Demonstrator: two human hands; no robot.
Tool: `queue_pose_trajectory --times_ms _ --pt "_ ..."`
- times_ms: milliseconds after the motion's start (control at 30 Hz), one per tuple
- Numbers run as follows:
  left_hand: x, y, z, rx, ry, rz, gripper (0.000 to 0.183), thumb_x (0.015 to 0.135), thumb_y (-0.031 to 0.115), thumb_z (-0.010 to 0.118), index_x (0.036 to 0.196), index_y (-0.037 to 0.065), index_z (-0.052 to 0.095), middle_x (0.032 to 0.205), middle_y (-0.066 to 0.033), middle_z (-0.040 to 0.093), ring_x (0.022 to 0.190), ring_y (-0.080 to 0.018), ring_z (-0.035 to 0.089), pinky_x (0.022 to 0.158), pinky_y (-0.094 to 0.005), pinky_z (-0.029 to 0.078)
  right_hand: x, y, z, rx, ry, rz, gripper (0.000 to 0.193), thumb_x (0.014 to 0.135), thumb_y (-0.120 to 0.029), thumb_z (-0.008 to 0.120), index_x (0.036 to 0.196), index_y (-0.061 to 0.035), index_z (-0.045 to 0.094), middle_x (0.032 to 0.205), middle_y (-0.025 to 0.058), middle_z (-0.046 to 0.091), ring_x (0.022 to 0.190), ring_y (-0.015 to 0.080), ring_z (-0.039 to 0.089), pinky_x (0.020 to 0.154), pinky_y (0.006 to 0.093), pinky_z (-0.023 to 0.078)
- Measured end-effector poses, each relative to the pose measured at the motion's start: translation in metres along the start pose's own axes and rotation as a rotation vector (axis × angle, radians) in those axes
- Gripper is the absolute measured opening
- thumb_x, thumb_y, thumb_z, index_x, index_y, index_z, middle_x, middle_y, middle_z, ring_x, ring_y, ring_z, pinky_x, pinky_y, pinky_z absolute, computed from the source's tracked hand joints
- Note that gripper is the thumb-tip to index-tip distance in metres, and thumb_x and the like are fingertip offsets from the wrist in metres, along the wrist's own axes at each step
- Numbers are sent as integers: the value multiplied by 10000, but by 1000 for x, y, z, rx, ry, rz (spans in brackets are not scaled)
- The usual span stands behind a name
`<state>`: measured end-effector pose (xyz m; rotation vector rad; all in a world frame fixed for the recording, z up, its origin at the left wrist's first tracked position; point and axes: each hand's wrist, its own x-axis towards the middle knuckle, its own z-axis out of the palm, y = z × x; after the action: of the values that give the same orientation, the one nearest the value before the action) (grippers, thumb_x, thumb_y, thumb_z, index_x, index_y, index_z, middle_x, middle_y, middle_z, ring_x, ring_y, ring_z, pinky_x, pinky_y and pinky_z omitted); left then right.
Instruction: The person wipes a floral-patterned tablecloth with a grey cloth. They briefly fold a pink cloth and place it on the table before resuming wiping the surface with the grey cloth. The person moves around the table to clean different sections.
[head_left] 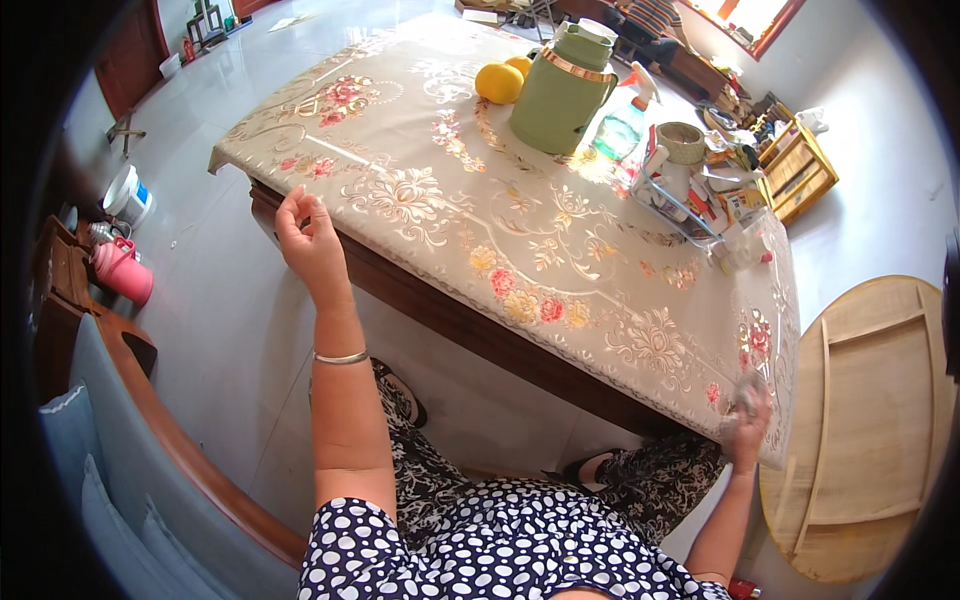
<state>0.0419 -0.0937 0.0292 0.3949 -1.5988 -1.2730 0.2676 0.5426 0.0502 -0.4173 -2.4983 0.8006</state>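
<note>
My left hand (312,238) is raised by the long front edge of the table, a silver bangle on its wrist. Its fingers are curled in loosely, and I see nothing in them. At the near right corner, my right hand (750,432) is on the flowered tablecloth (400,195), smeared by motion. What it grips looks like a greyish crumpled cloth (745,395), blurred and partly hidden by the fingers. Farther back on the table stand a green thermos jug (560,95), yellow round fruit (498,83) and a spray bottle (622,125) with a red-and-white trigger.
A wire basket (675,205) of packets and a clear container (742,248) stand toward the table's right side. A round wooden board (865,430) is to the right. At left are a blue-cushioned wooden sofa (150,430), a pink bucket (122,270) and a white bucket (128,195). Another person (650,25) is at the back.
</note>
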Motion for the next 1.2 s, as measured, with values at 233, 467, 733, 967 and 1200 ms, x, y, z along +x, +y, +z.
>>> queue_pose_trajectory --times_ms 233,467,733,967,1200 --pt "8 11 -18 -11 33 -54 283 922 140 608 1166 0 575 1037 -46 613 942 -121 555 868 -266 463 30 39 -7 -572 -15 98 416 909 -221 556 1302 -88 538 1491 152 326 1380 328 266 1133 442 194" --pt "3 5 -14 -106 40 -73 274 923 150 598 1162 17 577 1002 -43 605 891 -123 561 781 -266 476 28 -170 122 -260 -432 -563 524 814 -53 626 1321 -100 502 1504 137 297 1391 356 245 1137 443 241" --pt "7 11 -15 -195 53 -185 270 931 157 591 1154 7 572 981 -35 588 895 -120 548 802 -267 469 23 -339 264 -188 -636 -1048 542 859 -228 616 1369 -153 449 1514 107 264 1384 380 246 1124 441 272" --pt "15 20 -23 -263 59 -255 249 937 93 583 1169 3 562 998 -15 572 920 -81 524 831 -219 439 10 -455 382 -37 -580 -1171 578 826 -234 642 1366 -163 446 1505 114 281 1361 401 278 1101 449 306" --pt "20 7 -20 -266 58 -213 266 929 79 591 1177 -7 546 1010 -32 578 906 -84 528 786 -217 442 5 -520 430 -92 -601 -1046 584 845 -266 613 1392 -181 427 1520 116 266 1386 395 253 1086 479 308"
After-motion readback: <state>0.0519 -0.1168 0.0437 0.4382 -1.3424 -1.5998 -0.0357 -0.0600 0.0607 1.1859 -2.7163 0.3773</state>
